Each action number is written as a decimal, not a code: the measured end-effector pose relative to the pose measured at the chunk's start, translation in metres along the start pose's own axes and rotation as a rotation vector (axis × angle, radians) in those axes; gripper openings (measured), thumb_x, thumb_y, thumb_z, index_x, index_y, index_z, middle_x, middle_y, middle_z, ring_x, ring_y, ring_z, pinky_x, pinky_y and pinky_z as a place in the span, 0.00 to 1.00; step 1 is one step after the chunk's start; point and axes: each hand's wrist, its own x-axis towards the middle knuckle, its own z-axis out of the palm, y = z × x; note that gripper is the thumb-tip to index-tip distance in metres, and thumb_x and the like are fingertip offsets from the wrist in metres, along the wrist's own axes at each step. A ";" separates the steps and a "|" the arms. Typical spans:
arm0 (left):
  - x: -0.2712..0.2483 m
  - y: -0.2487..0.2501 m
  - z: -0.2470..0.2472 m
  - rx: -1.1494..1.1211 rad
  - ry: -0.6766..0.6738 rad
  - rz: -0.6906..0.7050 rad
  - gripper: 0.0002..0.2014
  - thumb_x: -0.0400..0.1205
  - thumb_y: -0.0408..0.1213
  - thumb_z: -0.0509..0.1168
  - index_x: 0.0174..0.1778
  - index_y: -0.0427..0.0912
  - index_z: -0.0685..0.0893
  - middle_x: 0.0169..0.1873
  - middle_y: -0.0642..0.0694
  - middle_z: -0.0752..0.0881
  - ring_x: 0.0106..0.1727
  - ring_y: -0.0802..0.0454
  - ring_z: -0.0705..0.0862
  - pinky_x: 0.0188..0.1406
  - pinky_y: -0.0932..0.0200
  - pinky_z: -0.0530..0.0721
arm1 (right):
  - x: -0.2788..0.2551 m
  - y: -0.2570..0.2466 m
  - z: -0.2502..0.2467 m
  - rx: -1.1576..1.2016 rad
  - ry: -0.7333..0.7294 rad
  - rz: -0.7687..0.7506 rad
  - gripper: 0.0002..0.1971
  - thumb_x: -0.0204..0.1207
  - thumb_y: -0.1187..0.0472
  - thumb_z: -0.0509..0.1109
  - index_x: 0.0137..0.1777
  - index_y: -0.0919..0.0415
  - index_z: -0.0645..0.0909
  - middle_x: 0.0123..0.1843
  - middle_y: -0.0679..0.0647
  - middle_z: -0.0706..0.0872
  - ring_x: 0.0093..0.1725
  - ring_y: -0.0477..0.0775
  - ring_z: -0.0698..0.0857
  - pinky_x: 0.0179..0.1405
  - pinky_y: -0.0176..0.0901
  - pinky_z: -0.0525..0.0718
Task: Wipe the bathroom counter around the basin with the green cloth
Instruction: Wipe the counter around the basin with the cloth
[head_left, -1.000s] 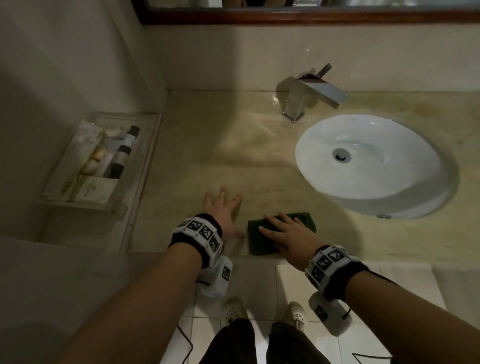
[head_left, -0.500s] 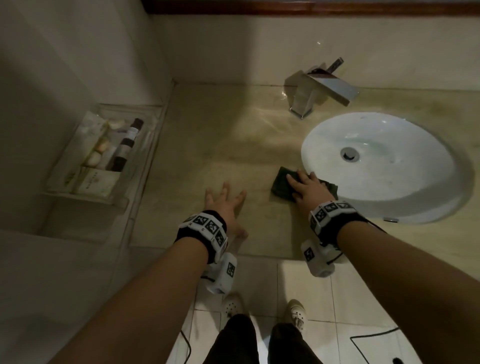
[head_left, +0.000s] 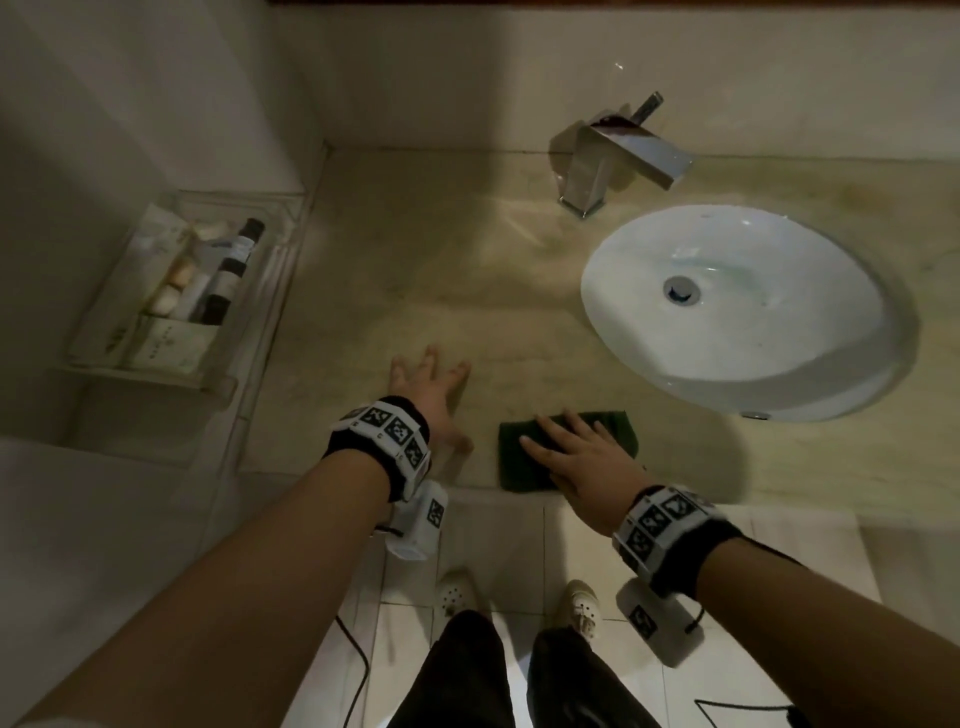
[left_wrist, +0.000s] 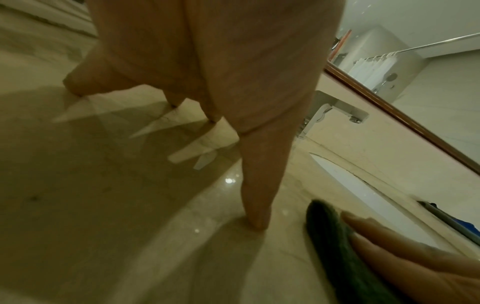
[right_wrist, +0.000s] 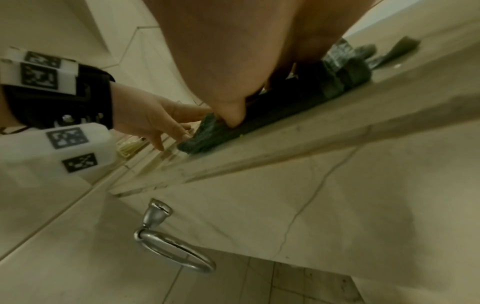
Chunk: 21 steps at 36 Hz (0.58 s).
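The dark green cloth (head_left: 519, 467) lies flat on the beige stone counter (head_left: 415, 270) at its front edge, left of the white oval basin (head_left: 753, 358). My right hand (head_left: 576, 452) presses on the cloth with straight, spread fingers. My left hand (head_left: 431, 389) rests flat on the bare counter just left of the cloth, fingers spread. In the left wrist view the cloth (left_wrist: 345, 259) shows at lower right with the right hand's fingers (left_wrist: 389, 240) on it. In the right wrist view the cloth (right_wrist: 223, 129) lies along the counter edge under my palm.
A chrome tap (head_left: 618, 156) stands behind the basin. A clear tray (head_left: 109, 358) of toiletries sits on a lower shelf at the left wall. A chrome towel ring (right_wrist: 171, 242) hangs on the counter's front face. Tiled floor and my shoes lie below.
My right hand has drawn the cloth back from beside the basin rim to the counter's front edge. The left hand has stayed in place.
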 end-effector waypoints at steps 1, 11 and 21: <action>0.001 0.002 0.000 0.011 0.000 0.003 0.54 0.71 0.58 0.76 0.84 0.66 0.44 0.84 0.51 0.33 0.82 0.29 0.34 0.81 0.31 0.53 | -0.002 0.004 0.001 -0.006 -0.004 -0.010 0.26 0.88 0.52 0.49 0.84 0.37 0.47 0.87 0.46 0.41 0.85 0.60 0.40 0.81 0.60 0.40; 0.001 0.056 0.019 0.036 -0.010 0.097 0.54 0.72 0.59 0.75 0.84 0.64 0.42 0.84 0.49 0.33 0.82 0.30 0.32 0.81 0.31 0.51 | 0.012 0.062 -0.021 0.024 0.066 0.171 0.28 0.88 0.52 0.51 0.84 0.40 0.46 0.87 0.49 0.43 0.85 0.60 0.43 0.82 0.60 0.44; 0.005 0.063 0.029 -0.008 -0.037 0.057 0.53 0.70 0.59 0.76 0.81 0.73 0.44 0.82 0.58 0.29 0.81 0.36 0.27 0.72 0.17 0.54 | 0.013 0.057 -0.019 0.077 0.096 0.261 0.28 0.88 0.52 0.50 0.85 0.41 0.45 0.87 0.49 0.42 0.85 0.63 0.42 0.83 0.61 0.44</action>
